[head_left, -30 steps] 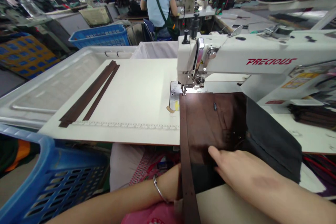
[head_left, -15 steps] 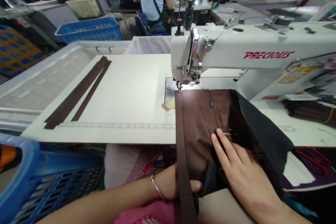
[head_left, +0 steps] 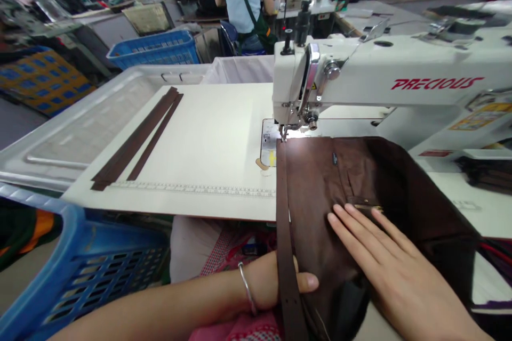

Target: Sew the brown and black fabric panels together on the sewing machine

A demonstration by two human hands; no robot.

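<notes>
Dark brown material [head_left: 312, 186] with a small zip and a label lies on the white sewing table, its far left corner beneath the needle area of the sewing machine [head_left: 340, 80]. A long brown strip [head_left: 283, 197] runs along its left edge and hangs over the table's front. My left hand [head_left: 280, 279], with a bangle at the wrist, grips the strip and the material's edge, thumb on top, fingers mostly hidden. My right hand [head_left: 384, 256] lies flat on the material near the zip, fingers stretched.
Several brown strips [head_left: 140, 138] lie on the table's left, behind a printed ruler [head_left: 200, 189]. A blue basket [head_left: 72, 240] stands front left, a white bin [head_left: 60, 117] beyond the table. Another person [head_left: 244, 0] sits at the back.
The whole view has shifted, so things appear farther right. My right hand has spread the material out to the right; its black underside flap no longer shows there.
</notes>
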